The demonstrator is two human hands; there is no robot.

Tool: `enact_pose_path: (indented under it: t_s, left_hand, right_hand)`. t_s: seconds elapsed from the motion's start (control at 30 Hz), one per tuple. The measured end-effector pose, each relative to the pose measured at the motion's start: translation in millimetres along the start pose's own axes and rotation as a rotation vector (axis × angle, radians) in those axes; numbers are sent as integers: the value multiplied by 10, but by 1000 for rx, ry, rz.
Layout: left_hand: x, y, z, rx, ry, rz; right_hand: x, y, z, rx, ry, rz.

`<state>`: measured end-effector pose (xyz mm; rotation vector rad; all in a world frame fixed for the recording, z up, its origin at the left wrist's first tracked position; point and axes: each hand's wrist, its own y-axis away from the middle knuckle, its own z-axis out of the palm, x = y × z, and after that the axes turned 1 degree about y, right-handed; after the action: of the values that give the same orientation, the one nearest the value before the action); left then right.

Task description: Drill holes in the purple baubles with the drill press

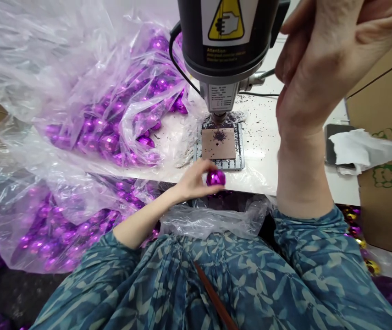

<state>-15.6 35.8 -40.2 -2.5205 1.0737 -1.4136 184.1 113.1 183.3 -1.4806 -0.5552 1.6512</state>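
Note:
My left hand pinches a shiny purple mirror-faceted ball between thumb and fingers, just in front of the drill press base. Large and close at the upper right, my right hand has its fingers curled at the end of the drill press lever; the grip itself is mostly hidden behind the hand. Above the base hangs the drill press head with a yellow warning label. Below its chuck, a brown square plate with a small hole bears dark shavings.
Clear plastic bags full of purple balls cover the left of the white table and hang below its edge. Shavings are scattered around the base. At right lie a crumpled white tissue on a dark object and a cardboard box.

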Motion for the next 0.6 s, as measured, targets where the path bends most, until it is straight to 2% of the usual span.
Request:
enact_pose_path:
  t_s: [0.03,0.07,0.1,0.13,0.2,0.3,0.37,0.43,0.5,0.6]
  left_hand:
    - [73,106,-2,-135,-13,36]
    - [119,188,-8,-223,-23,64]
    - [131,239,-24,-256,-23,83]
    - [106,251,-61,-228,-12,94]
    - [-46,146,-212,-10,8,54]
    - [-466,-307,-591,414,-83,-169]
    - [-783,-712,-840,518,-191,-315]
    - [-1049,-1094,-1006,497,-303,-398]
    - [-1225,-1385,-1076,416,-394,-459]
    - [-1337,-1609,-1078,289,-462,-483]
  right_hand:
    - [18,10,-9,11,-1,-3]
    - [36,19,-17,28,-11,-9]
    - [50,27,-23,44,-25,-19]
    - [60,32,-26,63,-38,-26]
    - [63,41,-22,85,-45,-17]
    - [41,56,1,101,-46,-7]
    - [27,67,15,93,-54,-22]
    - [26,76,19,95,-53,-35]
    - [37,86,10,106,-49,-38]
    - [58,106,-17,107,-40,-50]
